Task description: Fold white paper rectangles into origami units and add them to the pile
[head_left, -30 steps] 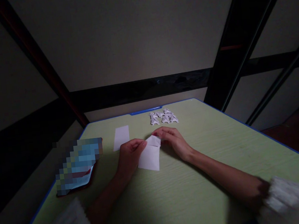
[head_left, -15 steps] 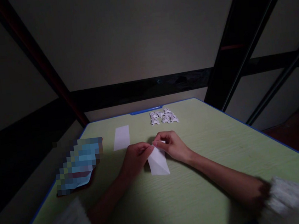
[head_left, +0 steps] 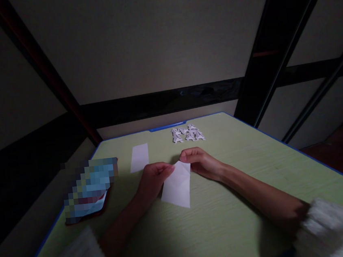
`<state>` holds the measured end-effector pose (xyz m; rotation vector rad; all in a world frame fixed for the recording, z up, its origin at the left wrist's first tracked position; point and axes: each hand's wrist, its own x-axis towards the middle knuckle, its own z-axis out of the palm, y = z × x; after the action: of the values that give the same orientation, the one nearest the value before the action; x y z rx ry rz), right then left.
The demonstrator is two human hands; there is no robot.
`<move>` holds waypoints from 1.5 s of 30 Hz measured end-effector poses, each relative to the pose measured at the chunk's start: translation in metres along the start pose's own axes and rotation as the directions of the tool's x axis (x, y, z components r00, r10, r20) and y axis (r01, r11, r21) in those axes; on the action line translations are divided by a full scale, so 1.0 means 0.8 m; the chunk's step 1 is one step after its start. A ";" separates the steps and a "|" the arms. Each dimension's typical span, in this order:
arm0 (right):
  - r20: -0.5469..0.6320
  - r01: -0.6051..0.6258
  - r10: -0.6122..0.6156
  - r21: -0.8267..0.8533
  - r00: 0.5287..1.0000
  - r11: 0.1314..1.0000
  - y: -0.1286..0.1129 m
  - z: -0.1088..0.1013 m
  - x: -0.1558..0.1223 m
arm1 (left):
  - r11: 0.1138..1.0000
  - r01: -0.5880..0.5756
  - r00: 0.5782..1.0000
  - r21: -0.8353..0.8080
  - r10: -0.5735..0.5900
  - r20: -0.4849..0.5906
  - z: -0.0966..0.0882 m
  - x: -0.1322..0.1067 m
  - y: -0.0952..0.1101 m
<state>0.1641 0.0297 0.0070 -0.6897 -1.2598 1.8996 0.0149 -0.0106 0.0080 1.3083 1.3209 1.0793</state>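
A white paper slip (head_left: 177,185) lies on the pale green table (head_left: 228,204) in front of me. My left hand (head_left: 152,179) pinches the slip's upper left edge with closed fingers. My right hand (head_left: 201,163) pinches its upper right corner, fingers curled. The slip shows faint diagonal creases. A second white paper slip (head_left: 139,157) lies flat to the left, beyond my left hand.
Several small folded white paper pieces (head_left: 187,134) lie in a cluster near the table's far edge. A blurred blue and red object (head_left: 89,190) rests at the table's left edge. Dark bed-frame bars (head_left: 257,74) stand behind the table, against a pale wall.
The slip was being folded at its top and turned between both hands; now it lies opened out and flatter, with both hands still at its top edge.
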 end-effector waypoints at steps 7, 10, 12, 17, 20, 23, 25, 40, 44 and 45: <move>0.209 -0.169 0.134 0.155 0.969 0.973 0.000 -0.006 -0.004 | 0.989 0.080 0.994 -0.121 -0.070 0.088 -0.001 -0.004 0.003; 0.253 -0.195 0.146 0.182 0.956 0.964 0.002 -0.006 -0.004 | 0.984 0.091 0.991 -0.150 -0.076 0.106 -0.002 -0.004 0.004; 0.280 -0.203 0.147 0.183 0.949 0.962 0.002 -0.006 -0.004 | 0.984 0.092 0.991 -0.154 -0.076 0.107 -0.002 -0.004 0.005; 0.322 -0.204 0.146 0.155 0.935 0.967 0.004 -0.006 -0.004 | 0.983 0.096 0.988 -0.156 -0.075 0.133 -0.003 -0.003 0.003; 0.323 -0.194 0.145 0.125 0.935 0.973 0.005 -0.005 -0.004 | 0.984 0.086 0.988 -0.158 -0.064 0.140 -0.004 -0.004 0.002; 0.316 -0.186 0.150 0.088 0.937 0.979 0.004 -0.002 -0.005 | 0.986 0.072 0.990 -0.150 -0.052 0.129 -0.004 -0.004 0.003; 0.303 -0.186 0.159 0.064 0.940 0.980 0.003 0.001 -0.006 | 0.987 0.071 0.991 -0.144 -0.054 0.120 -0.003 -0.004 0.004; 0.279 -0.138 0.121 0.042 0.953 0.990 0.005 0.006 -0.007 | 0.967 0.138 0.984 -0.214 -0.110 0.140 -0.003 -0.002 0.003; 0.256 -0.063 0.091 -0.118 0.962 0.991 0.009 0.007 -0.006 | 0.969 0.131 0.983 -0.209 -0.100 0.155 -0.001 -0.002 0.004; 0.251 -0.039 0.077 -0.155 0.965 0.987 0.009 0.008 -0.007 | 0.970 0.134 0.982 -0.205 -0.103 0.156 0.000 -0.002 0.004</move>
<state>0.1601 0.0203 0.0026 -0.5741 -1.5728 2.0059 0.0153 -0.0124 0.0113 1.1107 1.1266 0.9945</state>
